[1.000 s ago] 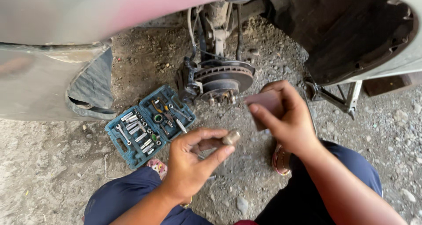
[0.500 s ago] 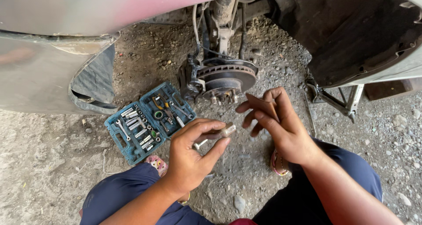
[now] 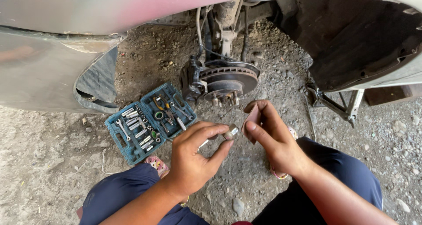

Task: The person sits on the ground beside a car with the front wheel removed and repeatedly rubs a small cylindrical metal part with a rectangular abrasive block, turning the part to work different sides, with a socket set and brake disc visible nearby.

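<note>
My left hand (image 3: 195, 157) grips a small metal bolt (image 3: 228, 132) by its shank, head end between thumb and fingertips. My right hand (image 3: 272, 139) pinches a small brown piece of sandpaper-like sheet (image 3: 252, 119) right beside the bolt's head. Both hands hover above gravel ground, just in front of a bare brake disc and hub (image 3: 226, 80) with studs, under a car's wheel arch.
An open blue socket set case (image 3: 132, 152) with sockets and wrenches lies on the ground to the left. A scissor jack (image 3: 336, 104) props the car at the right. The car's bumper (image 3: 44, 71) hangs at the left. My knees in blue trousers (image 3: 347, 185) frame the bottom.
My right hand has come down and left with the brown sheet until it meets the bolt head. My left hand has turned the bolt toward it.
</note>
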Tool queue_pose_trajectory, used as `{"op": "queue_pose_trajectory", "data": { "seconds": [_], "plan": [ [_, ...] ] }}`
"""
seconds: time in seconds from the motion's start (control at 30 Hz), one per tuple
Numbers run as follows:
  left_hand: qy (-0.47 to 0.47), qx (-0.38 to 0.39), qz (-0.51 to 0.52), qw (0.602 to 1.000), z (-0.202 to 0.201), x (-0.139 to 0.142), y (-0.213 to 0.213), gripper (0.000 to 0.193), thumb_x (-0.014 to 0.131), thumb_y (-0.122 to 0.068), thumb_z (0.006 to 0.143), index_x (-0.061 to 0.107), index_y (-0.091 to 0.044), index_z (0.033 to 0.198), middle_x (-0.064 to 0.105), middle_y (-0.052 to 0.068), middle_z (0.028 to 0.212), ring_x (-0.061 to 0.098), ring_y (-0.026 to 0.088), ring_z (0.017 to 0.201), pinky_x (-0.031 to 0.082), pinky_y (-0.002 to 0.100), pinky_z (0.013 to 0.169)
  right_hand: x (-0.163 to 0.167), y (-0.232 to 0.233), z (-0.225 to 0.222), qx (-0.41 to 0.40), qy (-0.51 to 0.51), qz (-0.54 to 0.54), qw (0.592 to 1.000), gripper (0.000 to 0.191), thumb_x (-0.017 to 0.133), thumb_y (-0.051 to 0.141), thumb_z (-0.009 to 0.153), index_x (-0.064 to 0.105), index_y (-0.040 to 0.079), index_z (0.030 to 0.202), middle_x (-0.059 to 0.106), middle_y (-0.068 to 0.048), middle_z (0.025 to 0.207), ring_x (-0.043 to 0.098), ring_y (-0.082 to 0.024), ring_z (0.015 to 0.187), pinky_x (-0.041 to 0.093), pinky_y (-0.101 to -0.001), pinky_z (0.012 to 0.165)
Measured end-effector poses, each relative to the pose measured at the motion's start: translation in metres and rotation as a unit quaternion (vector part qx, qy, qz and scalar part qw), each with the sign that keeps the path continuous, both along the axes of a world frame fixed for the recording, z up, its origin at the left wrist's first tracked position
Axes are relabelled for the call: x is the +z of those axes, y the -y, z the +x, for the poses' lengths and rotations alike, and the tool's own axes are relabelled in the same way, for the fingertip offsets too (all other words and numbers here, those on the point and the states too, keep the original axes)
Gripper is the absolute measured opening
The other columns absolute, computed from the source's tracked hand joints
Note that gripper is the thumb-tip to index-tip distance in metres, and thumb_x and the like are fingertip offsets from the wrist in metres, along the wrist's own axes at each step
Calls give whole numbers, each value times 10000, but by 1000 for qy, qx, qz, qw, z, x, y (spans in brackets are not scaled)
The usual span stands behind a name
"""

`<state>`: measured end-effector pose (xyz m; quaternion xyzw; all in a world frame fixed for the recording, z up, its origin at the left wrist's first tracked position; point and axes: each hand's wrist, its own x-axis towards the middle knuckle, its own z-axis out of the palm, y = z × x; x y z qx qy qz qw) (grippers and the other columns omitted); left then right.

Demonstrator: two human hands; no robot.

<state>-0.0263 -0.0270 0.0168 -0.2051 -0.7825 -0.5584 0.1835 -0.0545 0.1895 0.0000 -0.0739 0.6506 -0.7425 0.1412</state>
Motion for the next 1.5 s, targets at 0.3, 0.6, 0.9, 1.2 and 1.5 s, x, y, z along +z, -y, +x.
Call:
{"op": "queue_pose_trajectory", "data": {
  "seconds": [0.3, 0.6, 0.9, 1.2, 1.5],
  "plan": [
    [-47, 3, -41, 998, -2, 1, 2, 274, 826, -24, 835, 717, -30, 1087, 753, 108, 1080, 778, 250, 994, 632, 333, 842, 11, 2, 0, 9, 37, 174, 984, 284, 814, 95, 928, 636, -34, 1107, 671, -105, 841, 620, -172, 701, 513, -343, 591],
    [-27, -4, -30, 999, -2, -2, 2, 272, 828, -25, 835, 717, -12, 1084, 757, 116, 1063, 786, 249, 967, 632, 324, 816, 2, 9, 2, 16, -55, 58, 997, 253, 754, 178, 942, 655, -16, 1072, 701, -34, 885, 637, -53, 761, 544, -225, 633],
    [-33, -12, -45, 998, 1, -3, -1, 257, 823, -29, 845, 726, -17, 1082, 758, 116, 1055, 783, 252, 956, 628, 322, 809, 12, 12, 2, -11, -44, 92, 995, 210, 715, 178, 949, 636, -2, 1024, 642, 1, 729, 581, -49, 599, 474, -227, 505],
    [1, -23, -3, 1000, 1, 1, -4, 255, 820, -14, 844, 731, -8, 1083, 763, 116, 1049, 789, 224, 959, 626, 306, 820, 11, 3, -3, -10, -43, 101, 994, 212, 728, 157, 953, 645, -18, 1041, 643, -31, 700, 609, -72, 580, 509, -248, 497],
    [-21, 5, -13, 1000, 0, 3, 1, 265, 838, -17, 820, 731, -20, 1063, 760, 111, 1024, 783, 222, 926, 620, 307, 795, 14, -21, -27, -35, 13, 15, 999, 256, 509, 225, 978, 532, 54, 1168, 736, -136, 1048, 779, -199, 856, 663, -337, 630]
  ]
}}
